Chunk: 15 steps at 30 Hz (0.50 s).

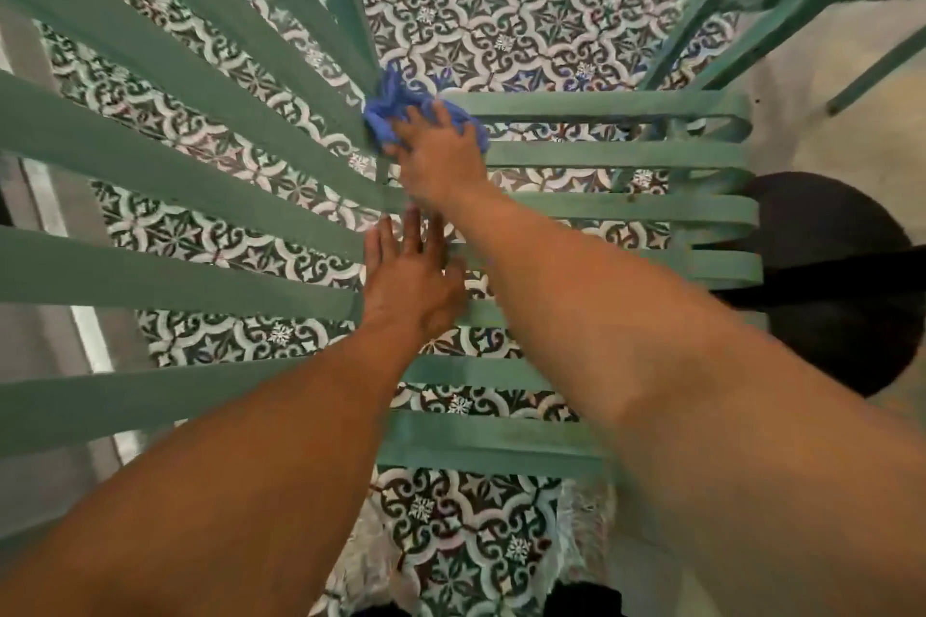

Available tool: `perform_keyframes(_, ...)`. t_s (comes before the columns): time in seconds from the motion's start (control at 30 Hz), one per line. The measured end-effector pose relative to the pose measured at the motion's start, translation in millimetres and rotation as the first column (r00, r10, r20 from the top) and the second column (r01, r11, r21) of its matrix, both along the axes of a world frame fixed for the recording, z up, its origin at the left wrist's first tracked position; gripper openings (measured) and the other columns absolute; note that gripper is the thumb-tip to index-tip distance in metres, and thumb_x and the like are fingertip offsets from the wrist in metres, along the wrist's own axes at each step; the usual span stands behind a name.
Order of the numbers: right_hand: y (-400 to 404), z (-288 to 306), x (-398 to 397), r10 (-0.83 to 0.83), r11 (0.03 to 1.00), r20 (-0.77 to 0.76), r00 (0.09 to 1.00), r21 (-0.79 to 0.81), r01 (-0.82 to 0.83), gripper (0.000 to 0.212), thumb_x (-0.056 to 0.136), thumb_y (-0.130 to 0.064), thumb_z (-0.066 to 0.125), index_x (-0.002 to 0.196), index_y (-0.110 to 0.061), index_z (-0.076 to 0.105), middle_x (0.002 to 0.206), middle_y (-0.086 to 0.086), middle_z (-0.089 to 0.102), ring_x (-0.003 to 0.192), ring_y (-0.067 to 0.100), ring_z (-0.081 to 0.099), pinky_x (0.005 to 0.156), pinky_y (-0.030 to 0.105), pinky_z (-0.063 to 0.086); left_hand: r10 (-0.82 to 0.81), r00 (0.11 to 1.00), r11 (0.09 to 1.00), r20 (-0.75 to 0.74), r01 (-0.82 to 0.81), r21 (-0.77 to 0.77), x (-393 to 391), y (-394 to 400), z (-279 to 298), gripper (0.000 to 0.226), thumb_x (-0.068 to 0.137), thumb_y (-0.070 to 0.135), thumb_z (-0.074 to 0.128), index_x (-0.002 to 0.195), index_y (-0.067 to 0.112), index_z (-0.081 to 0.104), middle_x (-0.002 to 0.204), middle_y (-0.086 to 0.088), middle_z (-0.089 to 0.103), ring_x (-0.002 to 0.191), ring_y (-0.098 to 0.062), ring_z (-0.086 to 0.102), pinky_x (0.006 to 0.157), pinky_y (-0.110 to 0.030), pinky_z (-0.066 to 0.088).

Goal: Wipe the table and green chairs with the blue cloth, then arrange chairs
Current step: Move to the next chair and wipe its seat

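A patterned rug in white, dark green and maroon covers the middle of the floor, its pale fringe showing at the rug's near edge. Beyond the rug's right edge lies plain beige floor, where a round dark object sits. Past the left edge runs a grey strip with a white line.
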State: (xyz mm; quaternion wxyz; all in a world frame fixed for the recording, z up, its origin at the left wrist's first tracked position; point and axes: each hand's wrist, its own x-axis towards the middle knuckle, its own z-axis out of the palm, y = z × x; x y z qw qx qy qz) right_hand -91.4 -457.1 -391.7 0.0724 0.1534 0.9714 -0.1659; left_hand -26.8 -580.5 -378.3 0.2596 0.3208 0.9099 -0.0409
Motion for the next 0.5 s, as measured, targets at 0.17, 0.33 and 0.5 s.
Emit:
perform_keyframes(0.17, 130, 21, 138, -0.237, 0.962, -0.086, 0.968, 0.116, 0.246, 0.048, 0.089, -0.013, 0.049, 0.134, -0.027, 0.047, 0.135, 0.02, 0.05, 0.121, 0.042, 0.047, 0.098, 0.057, 0.038, 0.012, 1.0, 0.999, -0.024, -0.011, 0.044, 1, -3, -5, 0.066, 0.099, 0.051, 0.013, 0.153, 0.023, -0.011, 0.161, -0.011, -0.012, 0.146, -0.037, -0.013, 0.117, -0.048, -0.012)
perform_keyframes(0.33, 200, 43, 234, -0.747, 0.662, 0.058, 0.662, 0.142, 0.736, 0.037, 0.099, -0.028, 0.04, 0.114, 0.001, 0.058, 0.12, 0.033, 0.055, 0.11, 0.049, 0.052, 0.09, 0.047, 0.041, 0.013, 1.0, 0.999, -0.017, -0.012, 0.046, 0, -4, -7, 0.066, 0.098, 0.052, 0.011, 0.152, 0.023, -0.014, 0.16, -0.012, -0.013, 0.145, -0.038, -0.014, 0.118, -0.05, -0.009)
perform_keyframes(0.5, 54, 18, 137, -0.501, 0.864, -0.073, 0.862, -0.092, 0.494, 0.023, 0.098, -0.022, 0.042, 0.116, -0.014, 0.053, 0.109, 0.014, 0.059, 0.097, 0.03, 0.056, 0.083, 0.048, 0.045, 0.009, 0.999, 0.999, -0.034, -0.007, 0.041, 2, -3, -9, 0.068, 0.099, 0.052, 0.015, 0.153, 0.022, -0.011, 0.161, -0.012, -0.011, 0.146, -0.038, -0.012, 0.117, -0.048, -0.012)
